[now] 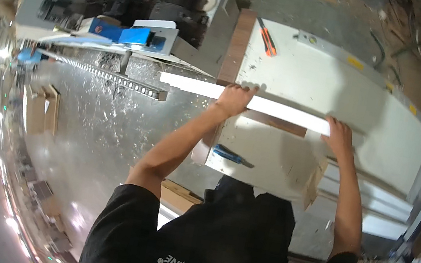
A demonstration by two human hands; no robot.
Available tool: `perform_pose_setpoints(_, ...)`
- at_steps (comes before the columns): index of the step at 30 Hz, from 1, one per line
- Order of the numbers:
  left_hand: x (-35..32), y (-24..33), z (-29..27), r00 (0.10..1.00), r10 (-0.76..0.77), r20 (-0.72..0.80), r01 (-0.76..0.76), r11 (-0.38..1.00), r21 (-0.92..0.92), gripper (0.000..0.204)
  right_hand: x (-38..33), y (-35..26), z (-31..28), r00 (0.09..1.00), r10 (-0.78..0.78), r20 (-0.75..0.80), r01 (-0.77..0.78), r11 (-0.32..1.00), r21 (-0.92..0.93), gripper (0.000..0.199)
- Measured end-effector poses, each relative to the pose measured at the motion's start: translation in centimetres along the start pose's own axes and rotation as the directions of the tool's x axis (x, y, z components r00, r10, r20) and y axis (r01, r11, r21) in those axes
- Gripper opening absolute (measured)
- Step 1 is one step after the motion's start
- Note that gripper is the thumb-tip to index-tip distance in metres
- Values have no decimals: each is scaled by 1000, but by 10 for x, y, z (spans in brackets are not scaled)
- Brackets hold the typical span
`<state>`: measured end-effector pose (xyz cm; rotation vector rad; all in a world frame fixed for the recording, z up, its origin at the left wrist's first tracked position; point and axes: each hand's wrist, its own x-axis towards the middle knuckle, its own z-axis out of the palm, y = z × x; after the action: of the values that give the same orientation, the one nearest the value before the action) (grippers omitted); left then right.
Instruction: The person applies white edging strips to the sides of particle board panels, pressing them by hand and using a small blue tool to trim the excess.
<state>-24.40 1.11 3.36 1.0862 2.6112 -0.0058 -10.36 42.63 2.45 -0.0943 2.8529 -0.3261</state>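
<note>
A long white strip (286, 113), perhaps several stacked together, lies crosswise over the pale worktop (375, 142), its left end sticking out past the table edge. My left hand (234, 100) is closed around it near that edge, thumb side toward the middle. At its right end, my right hand (338, 135) grips the strip with fingers over the top. Just on the near side of the strip lies a flat brown piece (278, 124). Closer to me rests a blue-handled knife (230, 154). On the far side lies an orange and black utility knife (268, 41).
Left of the table stands a machine with dark motors (176, 3) and a blue part (136, 36). A slotted metal rail (113, 78) runs leftward from near the strip's end. A carton (315, 183) with long white pieces sits at the right. Along the far edge lies a metal bar (335, 53).
</note>
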Motion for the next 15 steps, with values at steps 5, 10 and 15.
perform_pose_setpoints(5,2,3,-9,989,-48,140,57,996,-66,69,-2,9,15,999,-41,-30,38,996,-77,64)
perform_pose_setpoints(10,-25,0,-3,981,-49,-188,9,978,-206,79,5,-1,-1,990,20,138,-18,1000,-13,74)
perform_pose_setpoints(15,-72,-87,-16,727,-436,-531,208,876,-435,76,-53,62,-23,980,108,-169,-88,988,125,99)
